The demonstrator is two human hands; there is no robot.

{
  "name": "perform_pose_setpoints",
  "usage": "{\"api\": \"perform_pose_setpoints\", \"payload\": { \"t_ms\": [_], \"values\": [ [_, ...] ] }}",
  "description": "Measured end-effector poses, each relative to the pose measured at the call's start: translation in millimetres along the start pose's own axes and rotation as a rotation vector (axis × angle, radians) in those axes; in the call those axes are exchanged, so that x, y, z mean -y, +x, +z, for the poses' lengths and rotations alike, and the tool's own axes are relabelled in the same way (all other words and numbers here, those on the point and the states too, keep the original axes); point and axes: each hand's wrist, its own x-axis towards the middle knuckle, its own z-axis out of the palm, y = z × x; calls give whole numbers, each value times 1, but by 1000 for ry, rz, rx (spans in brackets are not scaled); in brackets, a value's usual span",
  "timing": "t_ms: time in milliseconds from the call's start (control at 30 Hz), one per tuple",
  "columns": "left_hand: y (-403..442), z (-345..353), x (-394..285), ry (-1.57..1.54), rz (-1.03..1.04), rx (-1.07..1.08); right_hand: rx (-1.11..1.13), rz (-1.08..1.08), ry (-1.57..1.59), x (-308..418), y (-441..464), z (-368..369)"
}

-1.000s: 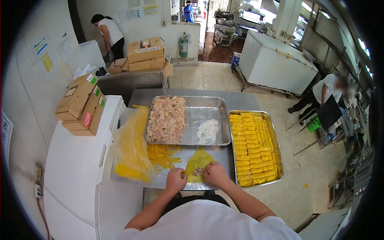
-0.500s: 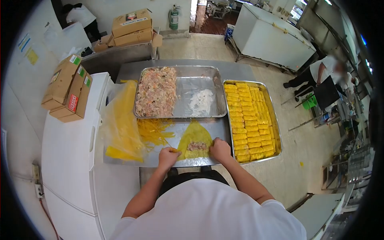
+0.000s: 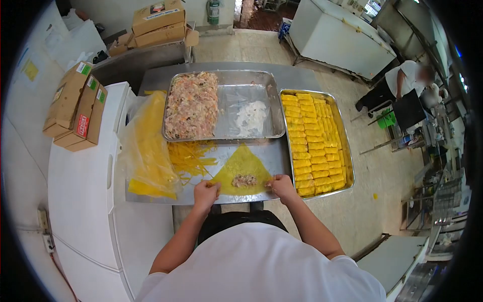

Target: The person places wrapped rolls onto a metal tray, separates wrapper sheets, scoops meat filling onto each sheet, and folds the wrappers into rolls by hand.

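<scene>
A yellow spring roll wrapper lies as a triangle on the metal table, its point facing away from me. A short strip of meat filling rests on its near half. My left hand is closed in a pinch at the wrapper's left corner. At the opposite corner my right hand pinches the edge, fingers curled. Just beyond is a metal tray with a block of meat mixture on its left and a patch of white paste on its right.
Rows of yellow rolls fill a second tray at the right. Yellow strips and a plastic bag of wrappers lie left. Cardboard boxes sit on a white appliance. Another person is at the far right.
My hands have moved slightly apart at the corners. The wrapper's near side is spread wider, and the filling lies less covered by my fingers. The whole view has shifted a little.
</scene>
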Motion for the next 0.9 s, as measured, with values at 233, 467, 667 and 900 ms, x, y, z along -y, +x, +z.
{"api": "perform_pose_setpoints", "payload": {
  "t_ms": [233,467,667,900],
  "values": [
    [-15,14,13,248,378,-174,-66,-169,181,-4,-31,18],
    [-24,81,-19,612,835,64,-61,-262,177,11,-59,40],
    [-23,68,-31,979,983,313,-88,-407,37,2,-49,43],
    [-23,52,-33,784,803,425,-122,-986,-358,17,-40,59]
  ]
}}
